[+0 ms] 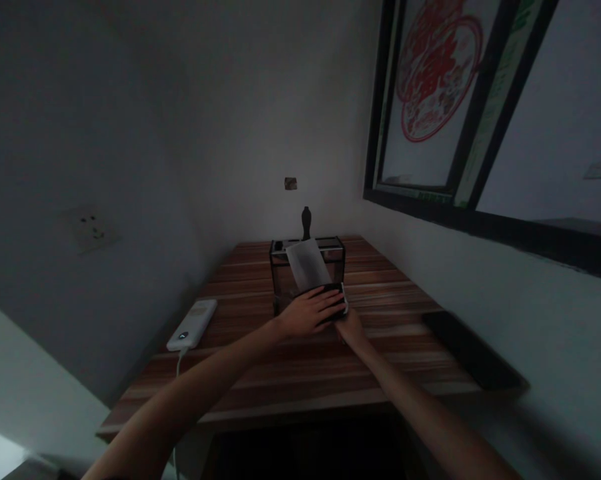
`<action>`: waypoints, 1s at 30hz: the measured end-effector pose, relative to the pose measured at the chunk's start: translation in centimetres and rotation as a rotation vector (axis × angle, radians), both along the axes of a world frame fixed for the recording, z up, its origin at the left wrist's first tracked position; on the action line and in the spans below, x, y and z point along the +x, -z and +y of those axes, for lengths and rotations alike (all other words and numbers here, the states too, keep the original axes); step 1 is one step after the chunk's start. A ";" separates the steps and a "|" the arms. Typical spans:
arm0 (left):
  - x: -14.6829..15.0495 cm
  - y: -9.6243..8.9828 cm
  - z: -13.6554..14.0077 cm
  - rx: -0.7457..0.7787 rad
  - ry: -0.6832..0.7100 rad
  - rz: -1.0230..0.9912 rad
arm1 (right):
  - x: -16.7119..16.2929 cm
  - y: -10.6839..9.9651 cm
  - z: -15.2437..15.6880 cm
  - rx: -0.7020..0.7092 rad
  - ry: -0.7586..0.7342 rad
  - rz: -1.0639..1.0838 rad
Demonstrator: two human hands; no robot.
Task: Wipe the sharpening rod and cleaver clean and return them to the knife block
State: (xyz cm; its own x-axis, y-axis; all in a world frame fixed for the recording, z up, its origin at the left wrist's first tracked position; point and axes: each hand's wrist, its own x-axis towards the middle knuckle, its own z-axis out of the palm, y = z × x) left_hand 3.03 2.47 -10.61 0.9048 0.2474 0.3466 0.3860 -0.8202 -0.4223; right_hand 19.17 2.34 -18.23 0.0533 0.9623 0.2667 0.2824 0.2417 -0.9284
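Over the middle of the table, both hands hold a black object [336, 291] with a light edge on its right side. My left hand [311, 313] lies across its front, fingers bent over it. Beneath its right end, my right hand [351, 329] is closed, fingers partly hidden. From behind the black object a broad pale-grey flat piece [308, 263], shaped like a cleaver blade, leans up to the left; how the two join is hidden. Just behind stands a dark-framed rack [275, 267], with a black handle [306, 221] upright above it.
A white power bank [193, 325] with a white cable [179, 363] lies left on the striped wooden table [230, 293]. A flat black item [473, 350] rests near the right edge, beside the wall. A dark-framed window [430, 193] is upper right; a wall socket [91, 229] is left.
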 end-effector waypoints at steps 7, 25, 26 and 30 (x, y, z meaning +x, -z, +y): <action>-1.1 -1.9 1.3 0.025 -0.038 -0.024 | 0.0 -0.1 0.0 0.049 -0.045 -0.025; -2.3 -8.5 5.9 0.096 -0.155 -0.142 | 0.3 0.5 0.3 0.078 0.004 -0.065; -2.3 -8.6 6.0 0.094 -0.155 -0.135 | 0.3 0.5 0.3 0.081 0.005 -0.068; -2.3 -8.8 6.1 0.092 -0.161 -0.132 | 0.2 0.3 0.3 0.089 0.016 -0.073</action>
State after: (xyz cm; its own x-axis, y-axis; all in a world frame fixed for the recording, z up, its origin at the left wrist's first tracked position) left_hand 0.72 8.54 -1.79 0.8019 0.3466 0.4867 0.5652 -0.7042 -0.4297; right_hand 19.42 2.60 -18.54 0.0455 0.9338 0.3548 0.3525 0.3173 -0.8804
